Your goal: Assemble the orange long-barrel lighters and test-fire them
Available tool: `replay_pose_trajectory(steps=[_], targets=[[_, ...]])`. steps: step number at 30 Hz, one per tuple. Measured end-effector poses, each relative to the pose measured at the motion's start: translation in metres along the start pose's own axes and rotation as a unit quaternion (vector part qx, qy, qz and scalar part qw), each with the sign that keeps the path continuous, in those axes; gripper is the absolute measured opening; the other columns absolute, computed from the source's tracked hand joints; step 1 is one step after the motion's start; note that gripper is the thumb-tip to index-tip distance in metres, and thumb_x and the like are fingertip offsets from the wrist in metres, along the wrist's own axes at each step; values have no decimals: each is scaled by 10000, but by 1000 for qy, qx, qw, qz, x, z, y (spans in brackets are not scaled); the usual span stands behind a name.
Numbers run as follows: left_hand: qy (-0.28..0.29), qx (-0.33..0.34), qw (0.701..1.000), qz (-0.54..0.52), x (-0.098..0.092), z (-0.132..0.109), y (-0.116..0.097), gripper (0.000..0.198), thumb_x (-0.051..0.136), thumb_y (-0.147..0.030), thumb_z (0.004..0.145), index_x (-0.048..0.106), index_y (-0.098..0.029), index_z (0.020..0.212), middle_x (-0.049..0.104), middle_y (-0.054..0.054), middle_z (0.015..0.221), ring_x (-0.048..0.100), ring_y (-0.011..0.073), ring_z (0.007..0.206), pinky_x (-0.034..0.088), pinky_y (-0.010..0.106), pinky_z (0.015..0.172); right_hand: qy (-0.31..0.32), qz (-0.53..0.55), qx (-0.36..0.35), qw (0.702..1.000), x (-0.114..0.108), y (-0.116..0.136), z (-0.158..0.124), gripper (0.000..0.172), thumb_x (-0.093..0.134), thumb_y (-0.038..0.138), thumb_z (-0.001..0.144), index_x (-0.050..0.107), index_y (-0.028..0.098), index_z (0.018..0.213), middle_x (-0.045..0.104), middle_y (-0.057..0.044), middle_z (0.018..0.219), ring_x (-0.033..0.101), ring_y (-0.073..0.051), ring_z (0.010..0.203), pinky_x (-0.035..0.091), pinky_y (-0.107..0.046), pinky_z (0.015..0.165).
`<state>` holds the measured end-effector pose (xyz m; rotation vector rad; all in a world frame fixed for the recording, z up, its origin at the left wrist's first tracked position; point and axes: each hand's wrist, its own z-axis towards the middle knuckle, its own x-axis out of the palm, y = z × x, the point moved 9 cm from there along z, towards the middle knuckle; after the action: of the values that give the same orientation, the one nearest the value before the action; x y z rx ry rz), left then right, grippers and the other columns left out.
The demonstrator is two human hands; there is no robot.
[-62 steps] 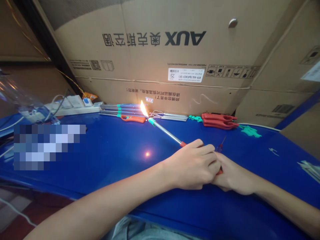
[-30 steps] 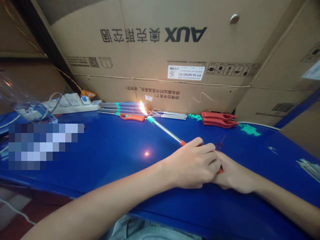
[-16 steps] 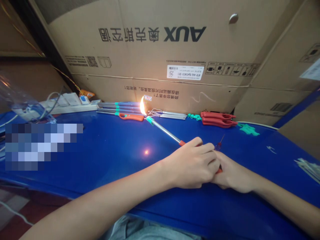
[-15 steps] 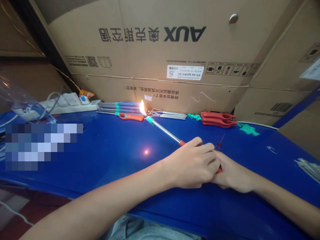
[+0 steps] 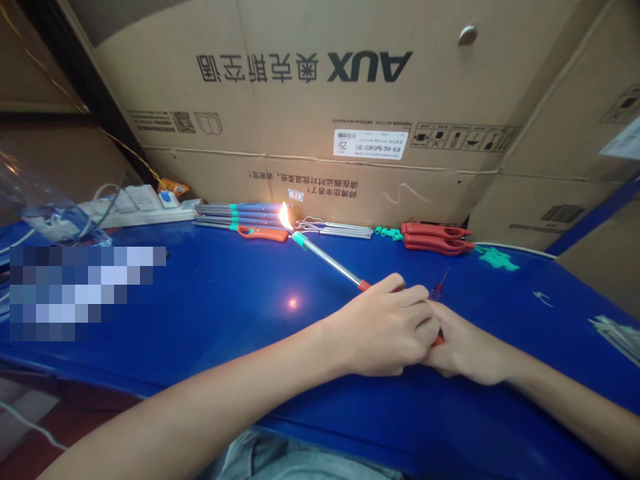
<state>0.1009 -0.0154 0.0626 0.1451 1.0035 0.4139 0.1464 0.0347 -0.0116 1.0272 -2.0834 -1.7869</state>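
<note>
Both my hands are wrapped round one long-necked gas lighter (image 5: 336, 261), which has a red body, a metal tube and a green tip. A flame (image 5: 285, 216) burns at the tip, pointing up and left. My left hand (image 5: 387, 328) is closed over the handle and hides most of it. My right hand (image 5: 463, 341) is closed round the rear end, pressed against the left; a bit of red shows between them. Just behind the hands, a small screwdriver (image 5: 437, 291) is partly hidden by them.
On the blue table (image 5: 210, 300) along the cardboard box (image 5: 295, 140) lie assembled lighters (image 5: 263, 233), metal tubes (image 5: 347, 231), red lighter bodies (image 5: 435, 239) and green caps (image 5: 497, 257). A power strip (image 5: 145, 215) and a clear bottle (image 5: 60, 200) stand left. Thin pieces (image 5: 617, 337) lie far right.
</note>
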Motion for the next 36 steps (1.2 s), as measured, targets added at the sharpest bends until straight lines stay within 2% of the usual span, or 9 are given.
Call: replay_pose_trajectory(steps=[11, 13, 15, 17, 19, 21, 22, 28, 36], targets=[[-13, -22, 1000, -3, -5, -2, 7, 105, 551, -92, 793, 649, -108, 829, 664, 69, 830, 538, 208, 826, 344, 372, 694, -32, 58, 5, 998, -7, -10, 1, 527, 675, 160, 719, 452, 200, 1194, 360, 156, 468, 300, -29, 351, 272, -126, 327], [-51, -48, 997, -31, -15, -3, 14, 159, 547, -118, 812, 653, -131, 930, 690, 78, 993, 562, 223, 930, 377, 387, 779, -53, 93, 3, 994, -11, -11, 1, 540, 695, 209, 735, 430, 214, 1206, 354, 159, 463, 293, -30, 335, 270, -135, 327], [-150, -96, 981, -79, -37, -9, 33, 211, 557, -154, 802, 641, -152, 996, 693, 75, 1059, 577, 224, 967, 393, 400, 843, -64, 125, -10, 990, -14, -11, 1, 552, 722, 269, 749, 422, 230, 1210, 368, 152, 491, 275, -23, 331, 263, -139, 324], [-294, -226, 916, -155, -58, -31, 75, 51, 582, -196, 781, 615, -175, 813, 669, 19, 789, 568, 164, 750, 416, 356, 772, -69, 147, -27, 986, -16, -9, 0, 566, 748, 324, 758, 421, 247, 1213, 398, 138, 547, 263, -12, 340, 253, -140, 323], [-404, -437, 762, -254, -55, -76, 130, 221, 620, -284, 792, 517, -195, 618, 525, -20, 597, 463, 128, 598, 368, 305, 623, -75, 159, -35, 984, -18, -8, -1, 559, 760, 350, 767, 425, 257, 1204, 415, 127, 591, 269, -8, 353, 249, -143, 328], [-462, -547, 577, -393, -31, -111, 162, 339, 695, -344, 715, 454, -195, 529, 450, -29, 538, 400, 110, 548, 318, 286, 567, -72, 163, -38, 983, -18, -7, -1, 543, 758, 360, 779, 426, 258, 1196, 413, 127, 598, 272, -8, 356, 251, -147, 334], [-453, -561, 545, -427, -24, -116, 170, 322, 692, -389, 704, 486, -193, 551, 476, -19, 552, 407, 112, 543, 306, 282, 548, -68, 163, -39, 983, -17, -7, -1, 536, 756, 362, 783, 426, 258, 1193, 412, 128, 596, 271, -8, 355, 253, -148, 334], [-364, -551, 463, -591, 2, -107, 173, 369, 776, -501, 648, 694, -173, 797, 689, 74, 905, 571, 177, 775, 387, 275, 627, -55, 153, -47, 985, -16, -7, -1, 486, 742, 326, 793, 453, 260, 1179, 426, 121, 614, 301, -11, 360, 277, -140, 324], [-373, -533, 459, -605, 3, -99, 168, 307, 836, -445, 617, 683, -213, 745, 673, 13, 864, 549, 169, 808, 374, 252, 623, -56, 122, -42, 990, -14, -7, -1, 493, 735, 327, 801, 458, 259, 1202, 416, 119, 638, 336, -11, 378, 317, -141, 339]])
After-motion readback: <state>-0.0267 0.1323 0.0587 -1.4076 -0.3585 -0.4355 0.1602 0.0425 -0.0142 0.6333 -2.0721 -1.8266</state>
